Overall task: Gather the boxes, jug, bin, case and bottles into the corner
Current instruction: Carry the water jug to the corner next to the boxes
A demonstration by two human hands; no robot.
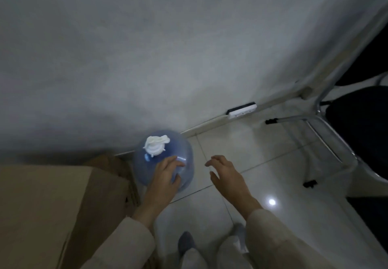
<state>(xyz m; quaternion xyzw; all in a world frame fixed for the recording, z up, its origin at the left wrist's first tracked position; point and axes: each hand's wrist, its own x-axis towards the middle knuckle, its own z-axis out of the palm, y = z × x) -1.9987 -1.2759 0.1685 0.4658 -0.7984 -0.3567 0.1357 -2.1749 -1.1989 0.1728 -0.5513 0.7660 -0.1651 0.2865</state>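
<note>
While the big cardboard box (48, 205) sits far left against the wall (147, 48), with a second smaller box (113, 163) tucked behind it, the blue water jug (161, 159) stands upright just beside them, near the wall base, white cap (154, 146) on top. Left hand (168, 174) rests on the jug's shoulder, fingers spread and lightly curved over the plastic, not clamped. Right hand (224, 172) hovers apart from the jug, fingers relaxed and open, holding nothing. Step looks like seating the jug into the corner group; probably nearly done. Next move likely a small nudge toward the boxes, or letting go. Further right: power strip (241, 111) at the wall, chair (346, 134) on tile floor (252, 163).
</note>
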